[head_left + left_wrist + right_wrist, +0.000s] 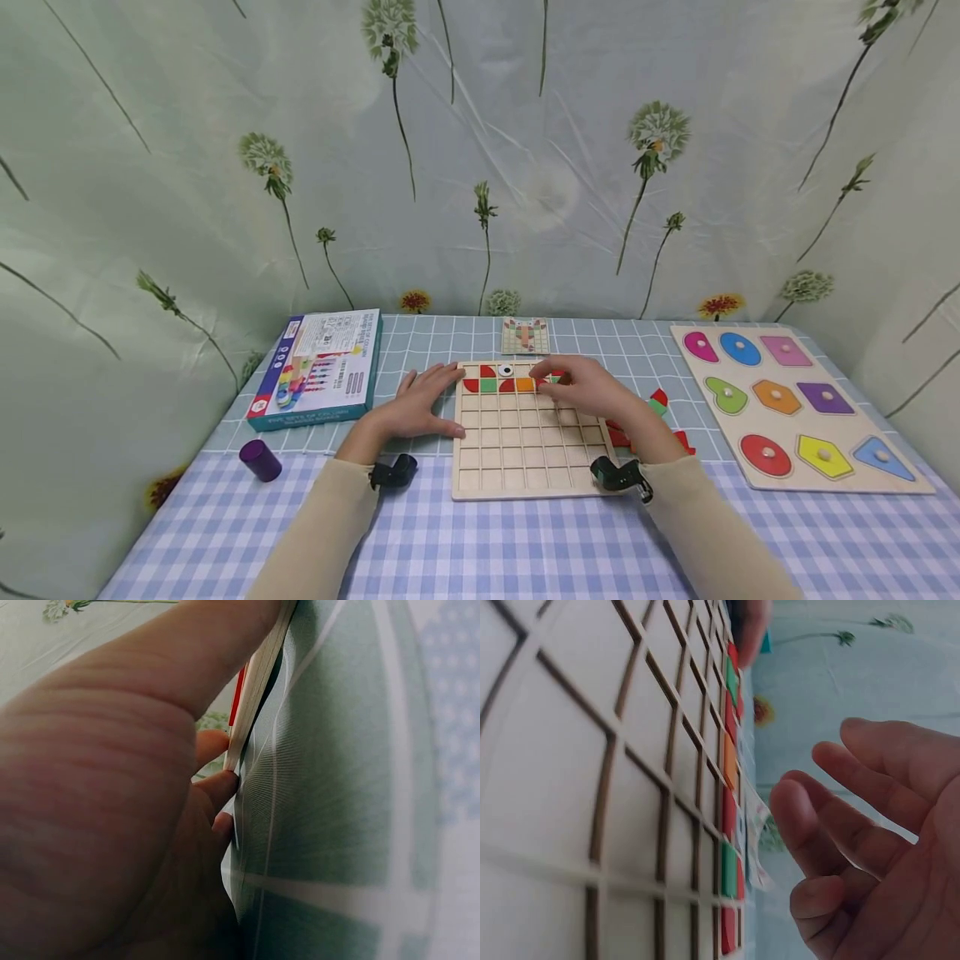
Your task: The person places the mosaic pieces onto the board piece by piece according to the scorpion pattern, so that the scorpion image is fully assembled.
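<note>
A wooden grid board [517, 450] lies flat before me, its far two rows partly filled with red, green and orange pieces [525, 384] and an eye piece [506, 370]. Against the board's left edge rests my left hand [420, 407], fingers spread and thumb at the side; the left wrist view shows its fingertips [219, 784] right at the edge. My right hand [581, 387] hovers over the far right of the grid. Its fingers [795, 814] are loosely bent with nothing between them in the right wrist view. Part of the far right row is hidden behind it.
Loose red and green pieces [658, 402] lie right of the board, partly behind my right forearm. A pattern card [525, 337] sits beyond the board. A boxed set [322, 367] and a purple cylinder [260, 460] are on the left, a knobbed shape puzzle [757, 425] on the right.
</note>
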`<state>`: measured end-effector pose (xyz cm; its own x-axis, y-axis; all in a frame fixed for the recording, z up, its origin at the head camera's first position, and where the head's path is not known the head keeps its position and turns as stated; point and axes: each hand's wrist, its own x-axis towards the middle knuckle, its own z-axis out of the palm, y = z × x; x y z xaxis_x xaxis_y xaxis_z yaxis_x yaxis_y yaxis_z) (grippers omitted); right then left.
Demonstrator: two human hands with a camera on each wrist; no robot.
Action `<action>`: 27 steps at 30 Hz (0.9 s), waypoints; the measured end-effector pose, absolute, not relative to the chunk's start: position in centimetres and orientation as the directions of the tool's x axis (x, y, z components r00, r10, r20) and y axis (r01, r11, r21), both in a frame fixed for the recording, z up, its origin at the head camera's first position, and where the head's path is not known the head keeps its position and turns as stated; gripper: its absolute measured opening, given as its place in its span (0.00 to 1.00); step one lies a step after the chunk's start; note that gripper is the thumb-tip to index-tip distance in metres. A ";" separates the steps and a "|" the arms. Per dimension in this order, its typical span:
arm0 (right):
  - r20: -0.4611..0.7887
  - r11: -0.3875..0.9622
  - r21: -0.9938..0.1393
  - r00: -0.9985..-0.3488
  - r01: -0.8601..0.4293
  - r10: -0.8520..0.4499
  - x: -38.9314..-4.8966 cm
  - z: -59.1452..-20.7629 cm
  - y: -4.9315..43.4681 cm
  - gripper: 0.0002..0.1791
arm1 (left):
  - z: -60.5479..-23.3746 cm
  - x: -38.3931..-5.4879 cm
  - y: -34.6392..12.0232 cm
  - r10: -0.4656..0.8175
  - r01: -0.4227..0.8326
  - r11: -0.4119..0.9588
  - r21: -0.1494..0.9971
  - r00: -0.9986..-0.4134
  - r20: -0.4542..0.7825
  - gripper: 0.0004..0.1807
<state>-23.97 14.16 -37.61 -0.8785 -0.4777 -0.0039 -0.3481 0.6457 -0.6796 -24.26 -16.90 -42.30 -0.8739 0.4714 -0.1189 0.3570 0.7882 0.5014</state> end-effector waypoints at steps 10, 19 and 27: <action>-0.051 0.711 -0.630 -0.898 -0.312 -0.438 -24.0 -36.7 17.6 0.16 | -42.0 -24.4 -17.0 0.471 0.359 0.789 0.499 -0.874 -0.117 0.56; -0.141 0.747 -0.609 -0.890 -0.267 -0.433 -24.2 -36.9 21.4 0.19 | -42.1 -24.3 -16.9 0.464 0.345 0.789 0.508 -0.877 -0.126 0.56; -0.192 0.748 -0.623 -0.883 -0.228 -0.429 -24.1 -37.5 24.7 0.20 | -42.1 -24.1 -16.7 0.454 0.337 0.797 0.502 -0.881 -0.130 0.57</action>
